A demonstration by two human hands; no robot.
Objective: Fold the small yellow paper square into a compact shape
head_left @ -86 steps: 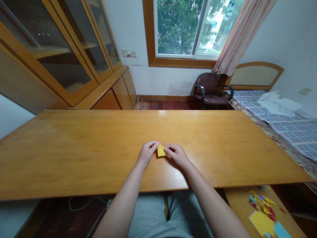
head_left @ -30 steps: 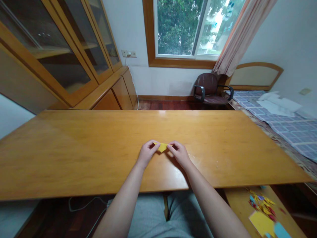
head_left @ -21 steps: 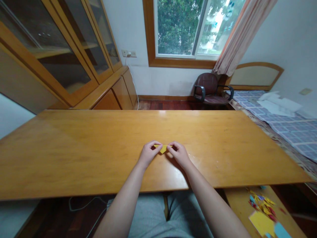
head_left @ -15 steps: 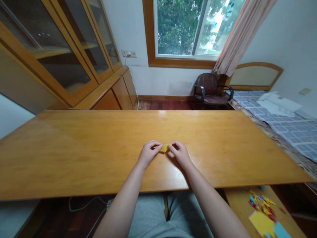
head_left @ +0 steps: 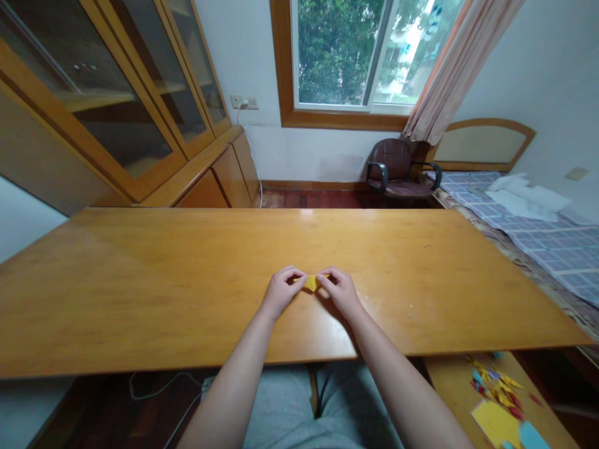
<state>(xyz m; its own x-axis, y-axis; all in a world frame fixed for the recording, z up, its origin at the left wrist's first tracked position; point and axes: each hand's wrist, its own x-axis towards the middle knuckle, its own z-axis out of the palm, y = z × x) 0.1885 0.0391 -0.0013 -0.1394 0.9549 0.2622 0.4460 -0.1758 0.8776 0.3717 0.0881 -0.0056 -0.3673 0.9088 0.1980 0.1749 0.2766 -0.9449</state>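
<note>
A small piece of folded yellow paper point(head_left: 311, 284) is stretched between my two hands, just over the near half of the wooden table point(head_left: 187, 268). My left hand point(head_left: 282, 289) pinches its left end between thumb and fingers. At the other end, my right hand point(head_left: 340, 288) grips the paper in the same way. Its middle dips to a point between my thumbs, while parts of both ends are hidden by my fingers.
Below the table's right front edge, a lower wooden surface point(head_left: 449, 386) carries a pile of colourful folded paper pieces point(head_left: 498, 386), a yellow sheet point(head_left: 496, 423) and a light blue sheet point(head_left: 532, 435). An office chair point(head_left: 395, 165) and a bed point(head_left: 528, 231) stand beyond.
The yellow paper has shifted very slightly and its middle shows a little more towards me. Both hands keep their pinch in nearly the same place.
</note>
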